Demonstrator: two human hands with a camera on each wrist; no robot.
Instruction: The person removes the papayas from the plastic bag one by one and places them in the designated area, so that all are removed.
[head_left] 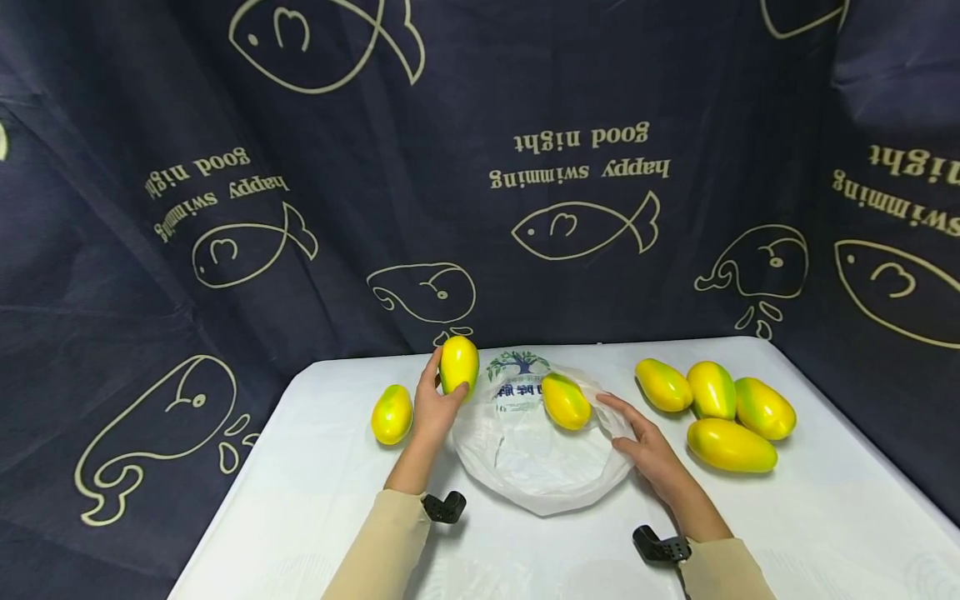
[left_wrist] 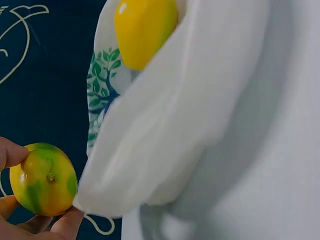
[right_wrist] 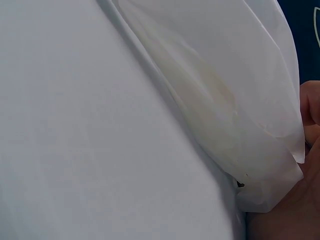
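Note:
My left hand (head_left: 433, 410) grips a yellow mango (head_left: 459, 363) with green patches, raised at the left rim of a white plastic bag (head_left: 543, 500). In the left wrist view, fingers and thumb lie around this mango (left_wrist: 44, 180), its stem end facing the camera. The bag lies with its mouth spread wide, a tree print and blue lettering on its back side. Another mango (head_left: 567, 403) shows within the mouth, near the back. At the bag's right rim, my right hand (head_left: 651, 452) holds the plastic (right_wrist: 270, 175); its fingertips are partly hidden in the right wrist view.
One mango (head_left: 392, 414) lies left of my left hand. Several more mangoes (head_left: 731, 446) sit grouped on the right of the white-covered table (head_left: 277, 500). A dark blue curtain (head_left: 450, 208) with fish drawings hangs behind the table and along its sides.

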